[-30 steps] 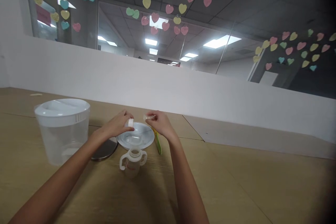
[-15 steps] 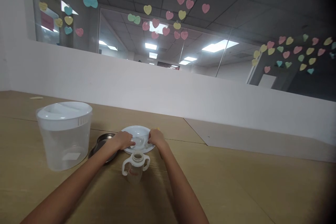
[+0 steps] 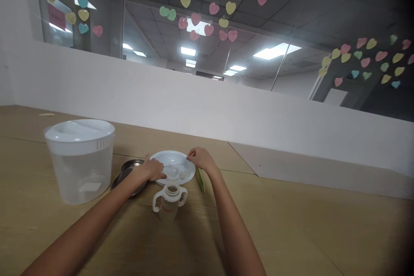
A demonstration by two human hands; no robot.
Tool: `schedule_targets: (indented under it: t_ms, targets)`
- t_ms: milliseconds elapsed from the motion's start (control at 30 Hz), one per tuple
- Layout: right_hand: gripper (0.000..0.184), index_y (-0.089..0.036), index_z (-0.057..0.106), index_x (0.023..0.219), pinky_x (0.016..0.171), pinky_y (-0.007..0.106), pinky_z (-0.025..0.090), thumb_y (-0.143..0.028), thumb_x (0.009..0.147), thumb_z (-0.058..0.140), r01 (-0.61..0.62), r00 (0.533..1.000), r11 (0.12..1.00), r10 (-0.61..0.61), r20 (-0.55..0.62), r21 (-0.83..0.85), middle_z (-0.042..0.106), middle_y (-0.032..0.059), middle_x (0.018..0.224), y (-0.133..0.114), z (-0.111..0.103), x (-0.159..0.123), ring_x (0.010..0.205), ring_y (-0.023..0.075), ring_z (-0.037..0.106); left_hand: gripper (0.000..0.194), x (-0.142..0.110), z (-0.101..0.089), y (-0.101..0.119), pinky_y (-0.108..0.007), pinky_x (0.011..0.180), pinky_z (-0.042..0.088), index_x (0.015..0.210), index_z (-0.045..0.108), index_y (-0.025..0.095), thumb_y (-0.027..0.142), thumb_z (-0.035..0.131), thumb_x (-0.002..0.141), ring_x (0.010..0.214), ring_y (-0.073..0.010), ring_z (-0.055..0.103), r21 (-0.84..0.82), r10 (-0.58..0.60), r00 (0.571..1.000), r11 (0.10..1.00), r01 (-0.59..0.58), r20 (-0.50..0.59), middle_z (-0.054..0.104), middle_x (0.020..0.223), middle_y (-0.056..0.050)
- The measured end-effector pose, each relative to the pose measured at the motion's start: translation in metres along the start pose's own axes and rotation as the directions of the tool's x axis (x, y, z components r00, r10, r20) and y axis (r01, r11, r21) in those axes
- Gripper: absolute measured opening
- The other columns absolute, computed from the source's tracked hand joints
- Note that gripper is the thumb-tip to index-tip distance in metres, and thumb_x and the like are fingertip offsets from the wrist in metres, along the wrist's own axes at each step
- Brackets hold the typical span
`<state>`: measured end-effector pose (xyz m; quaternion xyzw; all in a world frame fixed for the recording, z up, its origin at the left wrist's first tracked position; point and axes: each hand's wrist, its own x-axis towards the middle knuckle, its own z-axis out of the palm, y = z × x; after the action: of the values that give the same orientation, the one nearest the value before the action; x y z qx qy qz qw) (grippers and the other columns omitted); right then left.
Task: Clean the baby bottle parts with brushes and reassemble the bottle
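Observation:
My left hand (image 3: 151,169) lies over the left rim of a round white plate (image 3: 176,155), thumb and fingers closed about the edge. At the plate's far right rim, the fingers of my right hand (image 3: 199,158) are pinched together on the edge. Inside the plate lie a clear rounded piece (image 3: 172,171) and a smaller clear piece (image 3: 185,174), whose exact kind I cannot make out. Just in front stands a clear baby bottle (image 3: 169,204) with two white handles and an uncapped neck. Beneath my right wrist a slim green strip-like object (image 3: 201,180) rests on the table.
A lidded translucent tub (image 3: 80,166) stands at the left. Between it and the plate is a dark metal dish (image 3: 127,171), partly covered by my left forearm. The wooden table (image 3: 291,220) meets a white wall (image 3: 181,108) under a window with heart-shaped notes.
My right hand has moved from over the plate's inside to its far right rim, uncovering the smaller clear piece and green object. My left hand stays at the left rim. The view has tilted slightly.

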<state>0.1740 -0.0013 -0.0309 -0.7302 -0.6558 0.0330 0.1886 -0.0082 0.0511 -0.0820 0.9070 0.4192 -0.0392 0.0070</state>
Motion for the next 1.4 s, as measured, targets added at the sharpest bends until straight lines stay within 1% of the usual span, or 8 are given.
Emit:
schedule_targets:
  t_ms: [267,467,633,833,1033,1167,1300,1400]
  targets:
    - [0.018,-0.016,0.065,0.091,0.054,0.02,0.041,-0.027,0.081,0.054,0.05,0.992,0.987,-0.031,-0.12,0.156,0.067,0.0035,0.088,-0.01,-0.049,-0.034,0.06,0.0096,0.059,0.036,-0.003,-0.004,0.0,-0.05,0.1,0.025,0.078,0.068,0.013,0.043,0.049,0.077,0.092,-0.029,0.062,-0.074,-0.003,1.0,0.997,0.005,0.027,0.069,0.09,-0.017]
    - [0.016,-0.016,0.066,0.087,0.053,0.02,0.04,-0.026,0.079,0.056,0.072,0.99,0.971,-0.042,-0.134,0.229,0.066,0.0031,0.08,-0.016,-0.066,-0.053,0.057,0.0101,0.058,0.037,0.002,0.0,-0.003,-0.05,0.098,0.027,0.074,0.069,0.014,0.046,0.049,0.075,0.091,-0.0298,0.062,-0.068,-0.019,1.0,0.997,0.02,0.012,0.07,0.085,-0.017]
    - [0.018,-0.017,0.066,0.088,0.054,0.021,0.04,-0.028,0.081,0.054,0.119,0.978,0.959,-0.069,-0.194,0.256,0.066,0.003,0.081,-0.023,-0.077,-0.066,0.057,0.0104,0.058,0.038,0.005,0.003,-0.005,-0.05,0.098,0.027,0.077,0.069,0.015,0.048,0.051,0.074,0.092,-0.0303,0.062,-0.053,-0.028,1.0,0.998,0.028,-0.005,0.069,0.086,-0.017]
    - [0.021,-0.018,0.066,0.088,0.058,0.023,0.041,-0.032,0.082,0.053,0.182,0.961,0.947,-0.114,-0.252,0.266,0.065,0.0031,0.076,-0.032,-0.085,-0.081,0.063,0.013,0.059,0.037,0.006,0.0,-0.003,-0.056,0.099,0.021,0.074,0.068,0.014,0.047,0.052,0.074,0.091,-0.0307,0.062,-0.062,-0.032,0.999,0.998,0.033,0.019,0.069,0.084,-0.017]
    - [0.018,-0.019,0.067,0.086,0.059,0.023,0.041,-0.03,0.082,0.053,0.185,0.965,0.953,-0.129,-0.23,0.241,0.065,0.0017,0.075,-0.037,-0.089,-0.089,0.063,0.0127,0.059,0.035,0.002,-0.009,0.004,-0.058,0.098,0.02,0.074,0.067,0.014,0.045,0.053,0.074,0.09,-0.0305,0.062,-0.06,-0.027,0.999,0.998,0.03,0.046,0.069,0.086,-0.017]
    - [0.017,-0.019,0.066,0.085,0.057,0.023,0.04,-0.028,0.082,0.053,0.195,0.965,0.952,-0.144,-0.218,0.235,0.064,0.0012,0.071,-0.039,-0.091,-0.093,0.06,0.0122,0.059,0.032,0.002,-0.01,0.006,-0.058,0.098,0.021,0.071,0.067,0.013,0.043,0.054,0.074,0.09,-0.0303,0.062,-0.05,-0.031,0.998,0.998,0.034,0.058,0.069,0.084,-0.018]
    - [0.017,-0.019,0.066,0.085,0.054,0.022,0.039,-0.029,0.082,0.053,0.159,0.975,0.966,-0.121,-0.186,0.204,0.065,0.0017,0.073,-0.037,-0.092,-0.094,0.056,0.0113,0.058,0.03,0.001,-0.01,0.008,-0.058,0.099,0.019,0.074,0.067,0.014,0.042,0.055,0.074,0.093,-0.0299,0.061,-0.037,-0.041,0.997,0.998,0.044,0.068,0.069,0.085,-0.017]
    - [0.018,-0.018,0.065,0.086,0.051,0.021,0.039,-0.031,0.082,0.053,0.092,0.989,0.985,-0.074,-0.126,0.147,0.066,0.0037,0.078,-0.027,-0.085,-0.082,0.054,0.0111,0.058,0.031,0.0,-0.012,0.008,-0.057,0.099,0.02,0.074,0.068,0.014,0.041,0.054,0.075,0.093,-0.0299,0.061,-0.037,-0.043,0.995,0.998,0.047,0.084,0.069,0.085,-0.017]
